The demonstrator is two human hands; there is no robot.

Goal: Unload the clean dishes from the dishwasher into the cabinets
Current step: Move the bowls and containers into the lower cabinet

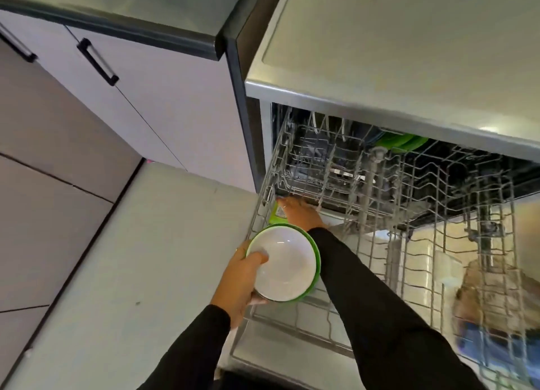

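Head view only. Left hand has its grip on a bowl, white inside, green outside: thumb hooked over the near rim, the other digits mostly hidden under the base. The bowl is off the rack, held above the near-left corner of the lower rack.

Right hand reaches past that grip, deeper into the dishwasher, onto a green item standing on edge just beyond the held bowl. Fingers lie over it; can't tell if they have closed on it.

Handling, my read: the bowl looks rigid and light, probably plastic or melamine, so a one-hand rim pinch should do. The glossy inside may be wet and slick; keep the thumb over the lip and support under the base. The green item is best taken by its top edge and lifted straight up clear of the tines.

Further from both grips: more green dishes at the back, under the upper rack. Cabinet doors sit closed well left of the left grip, below the counter.
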